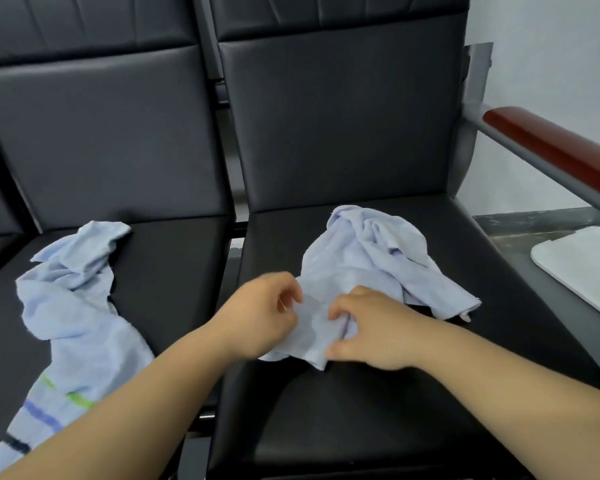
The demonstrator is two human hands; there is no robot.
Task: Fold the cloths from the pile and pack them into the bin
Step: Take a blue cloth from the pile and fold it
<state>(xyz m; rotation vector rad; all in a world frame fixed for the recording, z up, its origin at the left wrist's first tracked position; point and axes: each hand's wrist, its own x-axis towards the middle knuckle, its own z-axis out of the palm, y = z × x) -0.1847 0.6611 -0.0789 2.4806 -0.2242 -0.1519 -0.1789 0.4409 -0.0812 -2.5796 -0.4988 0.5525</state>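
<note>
Two hands, left hand (260, 313) and right hand (371, 330), pinch the near edge of the crumpled blue cloth (361, 258) on the right seat (326, 427); risk: bunched far half likely skews the fold.

No legible txt, labels, brands or nos. anywhere in view. Held cloth (361, 258) = plain pale blue, no tag or print readable. Striped cloth (80, 327) has only green, blue & dark bands, no lettering.
</note>
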